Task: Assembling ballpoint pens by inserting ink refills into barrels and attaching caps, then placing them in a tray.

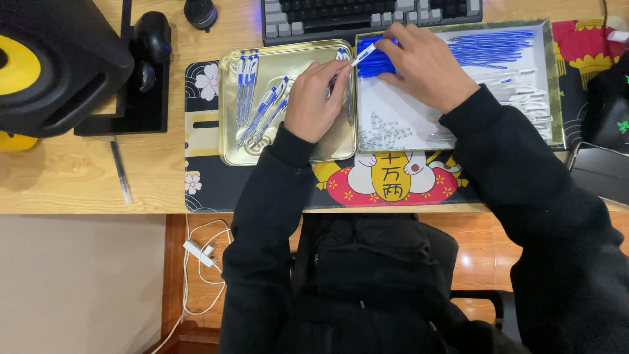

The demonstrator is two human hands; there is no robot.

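at frame centre-top, my left hand (314, 98) pinched a white-blue pen (357, 58) over the gold tray (229, 141). my right hand (426, 65) closed its fingers on blue parts (375, 64) in the white tray (400, 124). i judged steady axial alignment essential.

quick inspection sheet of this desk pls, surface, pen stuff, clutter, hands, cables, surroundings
surface: wooden desk with patterned desk mat
job's things: finished pens in gold tray; white tray holds blue refills, white barrels, springs
clutter: loose dark pen, keyboard, speaker
hands: left hand holds a pen; right hand on blue parts
cables: white cable on floor
surroundings: wooden floor
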